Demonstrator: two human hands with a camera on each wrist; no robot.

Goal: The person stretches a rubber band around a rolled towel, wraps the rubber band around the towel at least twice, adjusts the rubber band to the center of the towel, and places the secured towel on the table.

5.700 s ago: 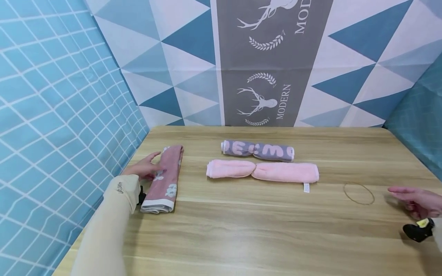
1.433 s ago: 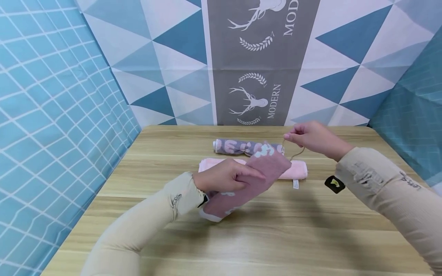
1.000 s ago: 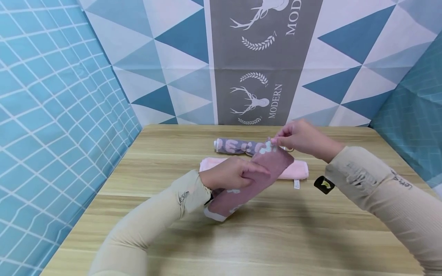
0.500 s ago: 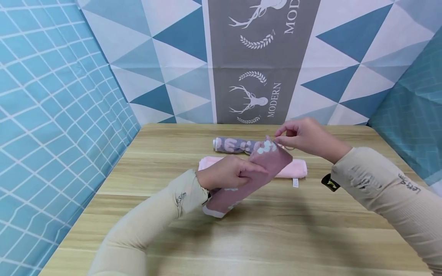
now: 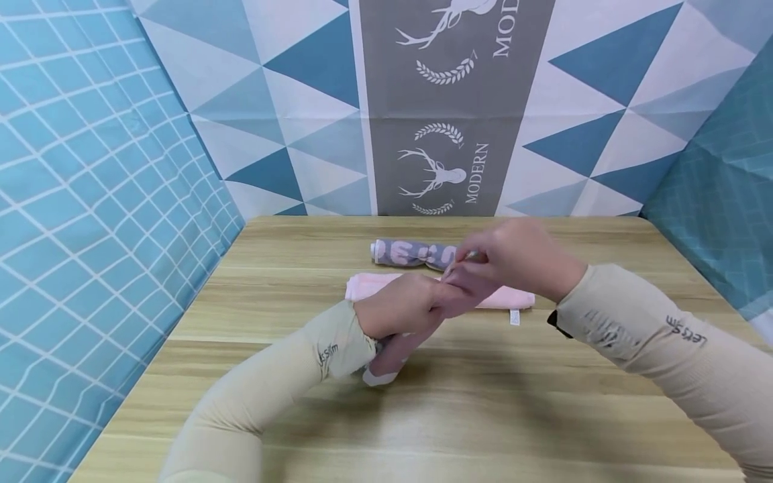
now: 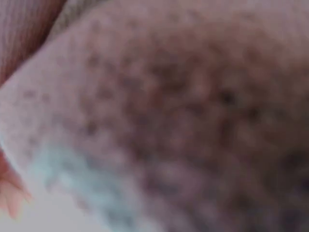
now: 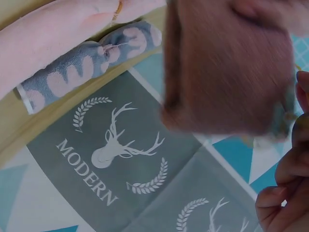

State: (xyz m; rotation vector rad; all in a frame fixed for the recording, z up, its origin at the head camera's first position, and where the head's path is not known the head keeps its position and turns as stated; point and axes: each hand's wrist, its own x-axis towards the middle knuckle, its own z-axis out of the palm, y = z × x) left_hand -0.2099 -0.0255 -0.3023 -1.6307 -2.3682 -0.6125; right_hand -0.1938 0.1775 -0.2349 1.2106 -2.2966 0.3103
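Observation:
Held up over the table, a folded dusty-pink towel with white patches slants between the two hands. My left hand grips its middle, index finger stretched along it. At the towel's upper end, my right hand pinches a thin tan rubber band, mostly hidden by the fingers. The towel is large in the right wrist view, with curled right fingers beside its corner and a sliver of band by a fingertip. Blurred towel cloth fills the left wrist view.
Behind the hands lie a rolled grey-and-pink towel and a rolled light-pink towel, both cinched mid-length. The wooden table meets a patterned backdrop at its far edge, with a blue gridded sheet on the left.
The dusty-pink towel came from the table's left to the middle in my left hand; my right hand picked up the rubber band. Lately my right hand moved left and down over the towel's end.

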